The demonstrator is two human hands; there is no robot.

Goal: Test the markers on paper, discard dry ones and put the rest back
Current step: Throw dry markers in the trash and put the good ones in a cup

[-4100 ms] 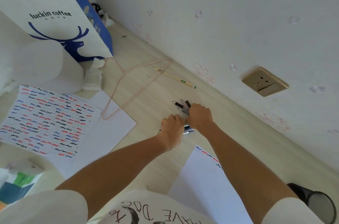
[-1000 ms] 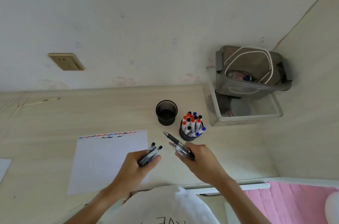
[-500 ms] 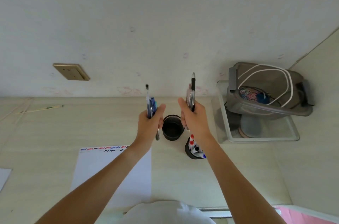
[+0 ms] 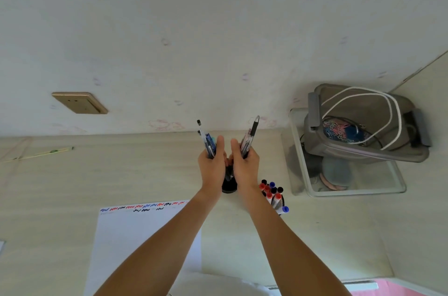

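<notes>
My left hand [image 4: 212, 166] grips a bundle of pens [image 4: 207, 139] upright, tips pointing up. My right hand [image 4: 244, 164] grips a second bundle of pens [image 4: 249, 137], also upright. Both hands are held close together right above a black pen cup [image 4: 229, 186], mostly hidden behind them. Just right of it stands a second cup [image 4: 278, 204] with several red, blue and black capped markers [image 4: 271, 191]. A white test paper [image 4: 135, 235] with red, blue and black squiggles along its top edge lies on the desk at the lower left.
A clear bin [image 4: 344, 189] holding a grey lidded box [image 4: 363, 126] with a white cord stands at the right against the wall. A pencil [image 4: 46, 152] lies far left. A brass wall socket [image 4: 80, 103] is on the wall. The desk edge runs along the bottom.
Both hands have come closer together over the black cup, the bundles still upright. Earlier, the hands gathered pens from the desk further left and carried them here.
</notes>
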